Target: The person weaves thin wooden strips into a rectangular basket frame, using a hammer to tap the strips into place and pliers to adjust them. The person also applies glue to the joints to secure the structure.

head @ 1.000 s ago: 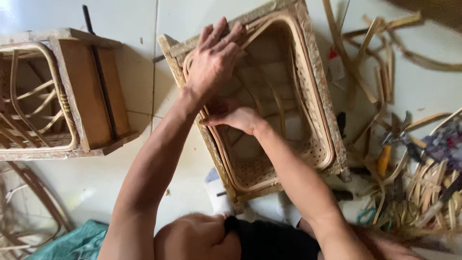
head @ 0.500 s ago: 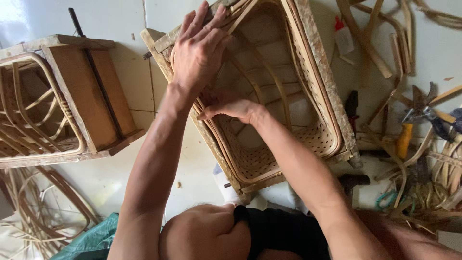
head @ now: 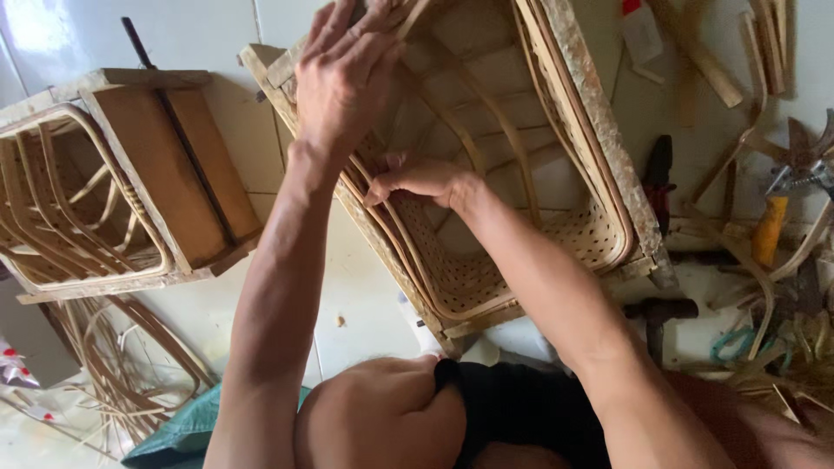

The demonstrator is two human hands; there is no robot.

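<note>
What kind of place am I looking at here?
Likely a rattan craft workshop, worked on a tiled floor: both hands are on a half-woven rattan basket, loose cane strips lie around, and a hammer sits nearby.

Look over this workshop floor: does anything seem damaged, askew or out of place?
Nothing looks broken. The rattan frame under the left hand and right hand lies tilted, as does the second frame. Loose cane strips and offcuts are scattered over the tiled floor, and a hammer and pliers lie among them.
</note>
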